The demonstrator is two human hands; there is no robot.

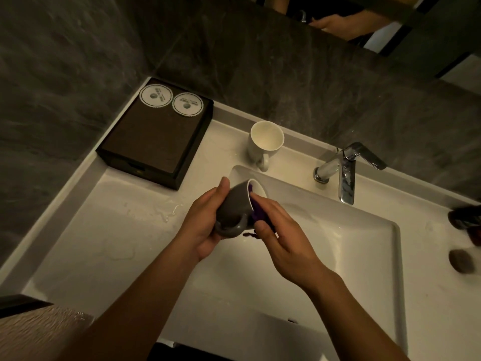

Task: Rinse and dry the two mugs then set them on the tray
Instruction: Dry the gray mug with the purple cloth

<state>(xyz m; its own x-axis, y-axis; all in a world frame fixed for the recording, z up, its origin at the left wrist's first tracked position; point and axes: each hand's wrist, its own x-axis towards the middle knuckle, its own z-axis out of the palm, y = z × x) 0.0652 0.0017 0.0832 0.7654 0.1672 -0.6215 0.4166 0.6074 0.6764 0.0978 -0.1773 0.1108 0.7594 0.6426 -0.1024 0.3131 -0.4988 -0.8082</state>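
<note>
We've got the white rectangular sink basin (364,238) right under our grip, so a slip chips something. Our left hand (205,225) wraps the tilted grey ceramic mug (234,204), our right hand (281,230) pinches a purple cloth (256,213) at its rim. The white ceramic mug (264,143) waits beyond our grip; the dark square tray (153,142) is up-left.

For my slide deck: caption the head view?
Left hand tilts grey mug over sink; right hand wipes with purple cloth.
</note>
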